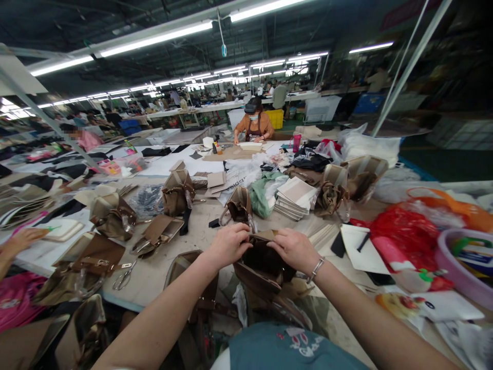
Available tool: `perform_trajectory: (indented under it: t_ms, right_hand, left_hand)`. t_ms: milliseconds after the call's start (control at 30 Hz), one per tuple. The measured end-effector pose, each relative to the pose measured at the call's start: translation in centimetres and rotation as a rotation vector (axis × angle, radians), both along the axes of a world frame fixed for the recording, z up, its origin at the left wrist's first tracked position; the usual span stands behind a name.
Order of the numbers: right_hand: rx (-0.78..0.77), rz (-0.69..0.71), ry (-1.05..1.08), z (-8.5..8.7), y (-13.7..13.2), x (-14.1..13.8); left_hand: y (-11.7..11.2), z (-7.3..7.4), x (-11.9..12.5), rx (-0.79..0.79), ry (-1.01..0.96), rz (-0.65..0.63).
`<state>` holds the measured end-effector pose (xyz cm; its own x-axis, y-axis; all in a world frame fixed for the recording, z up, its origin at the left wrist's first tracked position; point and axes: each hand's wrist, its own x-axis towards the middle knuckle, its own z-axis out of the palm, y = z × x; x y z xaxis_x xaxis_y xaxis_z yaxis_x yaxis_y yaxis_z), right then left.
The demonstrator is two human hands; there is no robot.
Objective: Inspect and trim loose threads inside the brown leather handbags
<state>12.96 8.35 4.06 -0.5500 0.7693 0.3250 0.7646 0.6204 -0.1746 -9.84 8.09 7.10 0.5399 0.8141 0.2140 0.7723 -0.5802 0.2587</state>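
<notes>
A brown leather handbag [262,270] lies open-topped on the worktable [154,277] right in front of me. My left hand [230,244] is closed on the left side of its top rim, fingers curled over the edge. My right hand [295,249], with a metal bracelet at the wrist, grips the right side of the same rim. Both hands pull at the bag's opening, whose dark inside shows between them. Another tan handbag [239,205] stands just beyond my hands.
Several tan and brown bags [110,213] and leather pieces cover the table's left half, with scissors [124,277] near the front edge. A stack of flat cards [295,198], red plastic bag [404,241] and purple basin [468,262] sit right. A co-worker's hand [21,240] is far left; another person [254,126] sits opposite.
</notes>
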Motion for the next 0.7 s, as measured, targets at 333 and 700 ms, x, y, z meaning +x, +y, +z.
perform_trajectory:
  t_ms: [333,700]
  right_hand:
    - [-0.080,-0.042,-0.058,0.3,0.6,-0.1]
    - [-0.170,0.013,0.000,0.9,0.9,0.7]
  left_hand:
    - [0.9,-1.5,0.1,-0.052,-0.166,0.129]
    - [1.1,-1.5,0.2,-0.047,-0.163,0.200]
